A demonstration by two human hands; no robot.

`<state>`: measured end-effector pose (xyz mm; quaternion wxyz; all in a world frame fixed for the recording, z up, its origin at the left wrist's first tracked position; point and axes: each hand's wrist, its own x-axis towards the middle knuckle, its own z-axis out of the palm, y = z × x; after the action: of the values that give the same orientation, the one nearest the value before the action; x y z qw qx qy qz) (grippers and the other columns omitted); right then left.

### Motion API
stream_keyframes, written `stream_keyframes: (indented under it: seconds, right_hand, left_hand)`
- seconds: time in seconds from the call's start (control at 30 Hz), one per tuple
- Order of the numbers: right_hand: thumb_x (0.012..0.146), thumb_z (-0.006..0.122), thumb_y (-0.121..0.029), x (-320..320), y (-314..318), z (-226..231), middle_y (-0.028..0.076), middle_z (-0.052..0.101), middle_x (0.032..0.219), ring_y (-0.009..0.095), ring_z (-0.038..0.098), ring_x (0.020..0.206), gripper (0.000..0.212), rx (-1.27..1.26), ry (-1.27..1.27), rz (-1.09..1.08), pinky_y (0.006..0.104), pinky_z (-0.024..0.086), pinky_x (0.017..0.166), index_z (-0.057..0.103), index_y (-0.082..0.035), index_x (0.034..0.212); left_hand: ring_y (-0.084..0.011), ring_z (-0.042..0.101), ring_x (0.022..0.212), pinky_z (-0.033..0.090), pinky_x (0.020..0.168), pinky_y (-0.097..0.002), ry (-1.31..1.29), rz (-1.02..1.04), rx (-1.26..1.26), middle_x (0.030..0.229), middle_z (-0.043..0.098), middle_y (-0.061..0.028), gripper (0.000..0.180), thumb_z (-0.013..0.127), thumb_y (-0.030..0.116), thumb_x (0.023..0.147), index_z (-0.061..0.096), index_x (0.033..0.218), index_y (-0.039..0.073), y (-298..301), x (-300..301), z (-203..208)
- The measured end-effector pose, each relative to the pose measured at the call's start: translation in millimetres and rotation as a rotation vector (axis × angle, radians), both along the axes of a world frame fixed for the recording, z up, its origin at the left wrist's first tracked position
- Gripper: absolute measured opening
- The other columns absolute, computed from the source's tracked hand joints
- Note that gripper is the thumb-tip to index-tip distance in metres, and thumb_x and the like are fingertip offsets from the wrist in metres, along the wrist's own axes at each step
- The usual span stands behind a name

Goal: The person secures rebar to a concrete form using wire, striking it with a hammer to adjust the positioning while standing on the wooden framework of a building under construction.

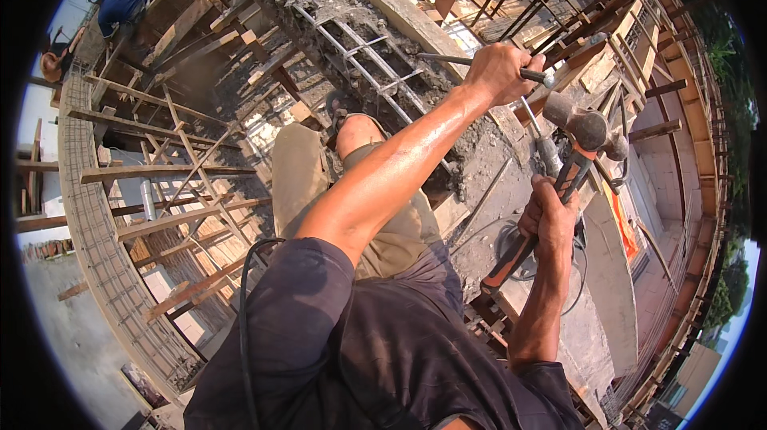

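The left hand point(502, 76) clasped a rod point(443, 57), hiding its middle; the right hand point(551, 214) gripped a hammer point(575, 170). The concrete point(484, 162) dropped off leftward.

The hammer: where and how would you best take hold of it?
Probably by its handle, from the person's right, fingers wrapped around as the right hand has them: it is long and slim, slanting toward the body, with the bulky head at the far end.

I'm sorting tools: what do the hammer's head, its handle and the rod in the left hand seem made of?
Hammer head: likely steel, dull with rusty tinge. Handle: probably rubber or plastic, matte black and orange. Rod: apparently metal, dark, slim, straight.
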<state>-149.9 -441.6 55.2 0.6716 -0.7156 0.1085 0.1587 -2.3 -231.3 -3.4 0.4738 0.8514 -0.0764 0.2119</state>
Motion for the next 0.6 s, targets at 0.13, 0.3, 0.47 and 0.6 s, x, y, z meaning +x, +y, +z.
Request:
stream_keyframes:
  seconds: [0.13,0.3,0.47,0.6]
  right_hand:
    - [0.096,0.068,-0.016,-18.8,-12.2,-28.7,-0.004,0.04,0.056,0.005,0.034,0.042,0.032,-0.083,0.055,0.053,0.0269,0.027,0.039,0.045,-0.01,0.075]
    - [0.099,0.064,-0.017,-16.0,-8.2,58.8,-0.007,0.031,0.053,0.003,0.029,0.039,0.028,-0.015,-0.323,-0.139,0.0242,0.026,0.035,0.046,-0.012,0.078]
    - [0.103,0.055,-0.026,3.8,16.5,62.1,-0.006,0.025,0.052,0.006,0.023,0.041,0.042,0.332,-0.66,-0.258,0.0248,0.024,0.041,0.037,-0.015,0.067]
    - [0.097,0.068,-0.019,-5.6,14.1,-7.4,-0.005,0.035,0.054,0.007,0.03,0.043,0.038,-0.066,0.007,0.016,0.0267,0.026,0.041,0.045,-0.012,0.067]
  left_hand:
    - [-0.0314,0.068,0.055,0.056,0.059,-0.0465,-0.019,-0.053,0.056,0.059,0.066,-0.0163,0.053,0.055,0.043,0.101,0.073,0.068,0.007,8.0,-9.9,-4.8]
    - [-0.0326,0.067,0.058,0.051,0.059,-0.0461,0.012,-0.083,0.047,0.061,0.064,-0.0172,0.047,0.059,0.041,0.101,0.071,0.071,0.006,1.0,-4.2,-9.6]
    - [-0.0325,0.067,0.058,0.051,0.06,-0.0456,0.019,-0.059,0.066,0.061,0.065,-0.016,0.046,0.059,0.04,0.101,0.072,0.072,0.007,-2.3,0.5,-10.1]
    - [-0.0326,0.066,0.056,0.053,0.059,-0.0456,0.01,-0.042,-0.01,0.06,0.065,-0.0157,0.043,0.061,0.038,0.098,0.073,0.072,0.007,1.7,-17.7,-15.2]
